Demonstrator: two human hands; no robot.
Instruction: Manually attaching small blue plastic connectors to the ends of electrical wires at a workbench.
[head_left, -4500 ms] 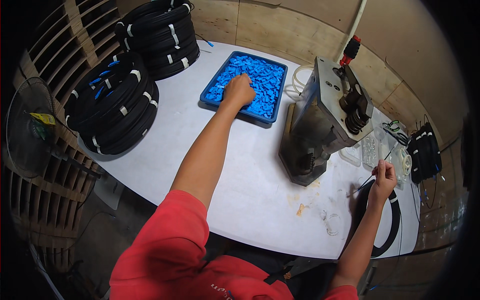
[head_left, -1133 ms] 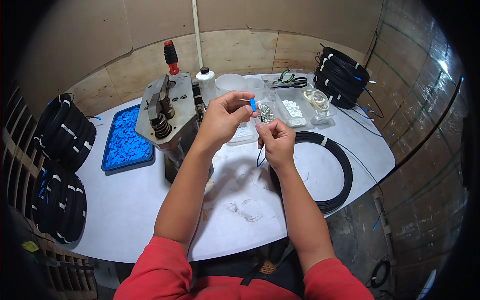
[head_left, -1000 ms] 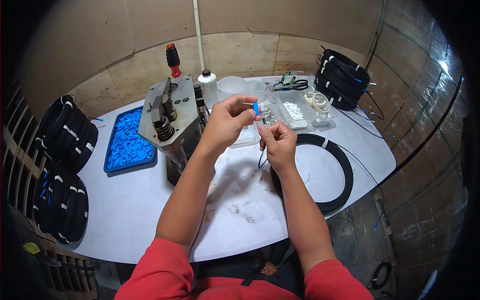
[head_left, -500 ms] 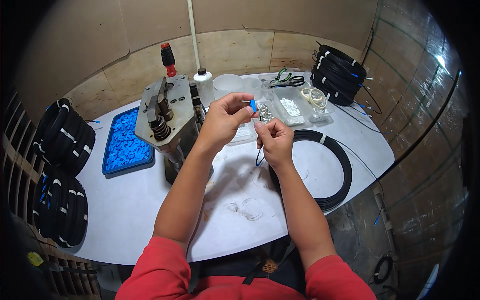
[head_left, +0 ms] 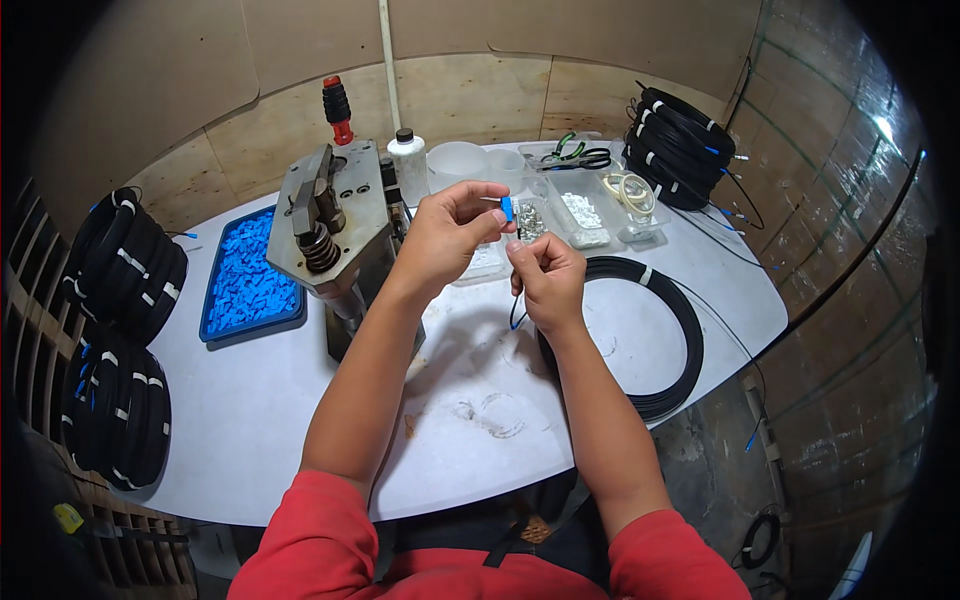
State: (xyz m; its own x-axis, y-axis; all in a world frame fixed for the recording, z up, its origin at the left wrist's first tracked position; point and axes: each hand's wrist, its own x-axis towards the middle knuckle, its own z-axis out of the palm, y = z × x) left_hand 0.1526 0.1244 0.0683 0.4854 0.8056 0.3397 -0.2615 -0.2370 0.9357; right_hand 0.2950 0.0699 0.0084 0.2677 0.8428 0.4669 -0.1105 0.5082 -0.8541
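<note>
My left hand (head_left: 448,235) pinches a small blue connector housing (head_left: 507,209) between thumb and fingertips, over the middle of the table. Just below and to its right, my right hand (head_left: 550,278) is closed on a thin black cable (head_left: 514,312), whose lower part hangs in a small loop. The cable's tip by the housing is too small to make out. Beside my right forearm lies a black cable coil (head_left: 694,345) with a white tie. Behind the hands, a clear bin (head_left: 528,232) holds small metal parts.
A hand press (head_left: 350,262) stands left of my left arm, next to a blue tray (head_left: 252,331) of blue housings. Cable coils (head_left: 125,265) sit at the left edge, more (head_left: 675,150) at the back right. A white bottle (head_left: 408,165), tubs and scissors (head_left: 590,158) line the back.
Both hands keep their grips and nearly the same places. The whole view has shifted slightly, with things on the left a little farther left.
</note>
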